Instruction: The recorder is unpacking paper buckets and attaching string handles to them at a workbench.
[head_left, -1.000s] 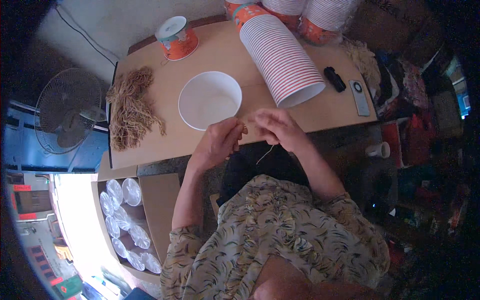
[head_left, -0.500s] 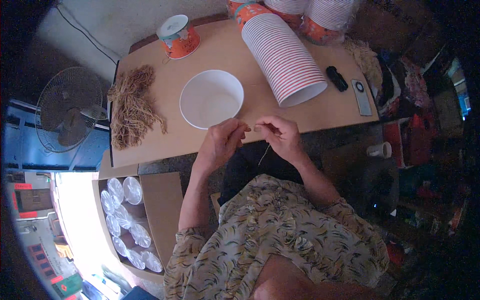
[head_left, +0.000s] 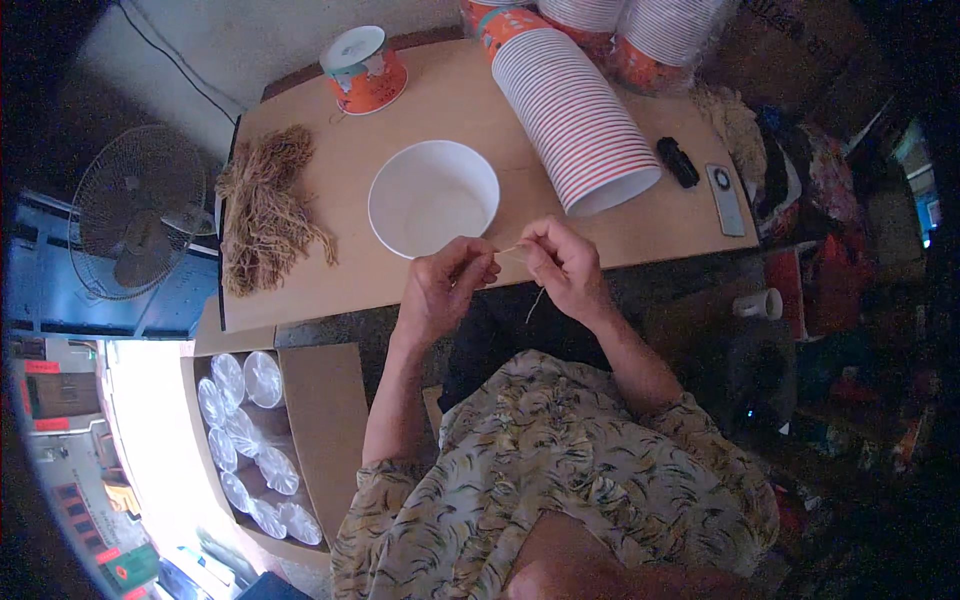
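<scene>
Between my two hands runs a thin tan string [head_left: 511, 249], with a loose end hanging below my right hand. My left hand [head_left: 446, 285] pinches one part of it, close to the near rim of a white paper bucket [head_left: 433, 200]. The other part is pinched in the fingers of my right hand [head_left: 565, 270], a short way to the right. The bucket stands mouth up on the cardboard-topped table [head_left: 340, 215], and its inside looks white. To its left lies a bundle of brown twine strands [head_left: 270, 215].
A long stack of nested paper buckets [head_left: 575, 115] lies at the back right, beside a black object [head_left: 677, 162] and a grey device [head_left: 725, 200]. An orange bucket [head_left: 364, 75] stands upside down at the back. Left are a fan [head_left: 140, 215] and a carton [head_left: 325, 430] of plastic-wrapped stacks.
My right hand has risen slightly, and string now shows stretched between the fingertips of both hands. The whole view has shifted a little; the things on the table stay where they were.
</scene>
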